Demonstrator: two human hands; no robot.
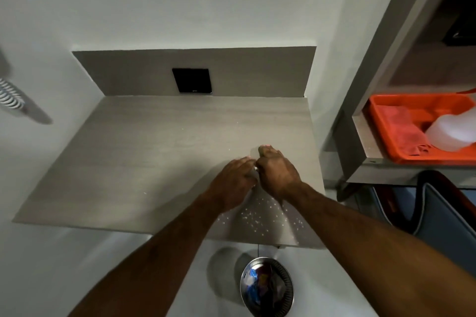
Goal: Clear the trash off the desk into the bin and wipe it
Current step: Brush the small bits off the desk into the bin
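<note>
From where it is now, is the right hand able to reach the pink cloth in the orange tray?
Probably yes: the right hand has open space toward the pink cloth in the orange tray.

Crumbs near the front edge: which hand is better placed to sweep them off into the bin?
Probably right. The right hand sits directly behind the crumbs, which lie on the desk above the bin. The left hand is off to their left side.

Grey woodgrain desk (144,162), white crumbs (260,216), orange tray (381,121), silver bin (288,291).
</note>
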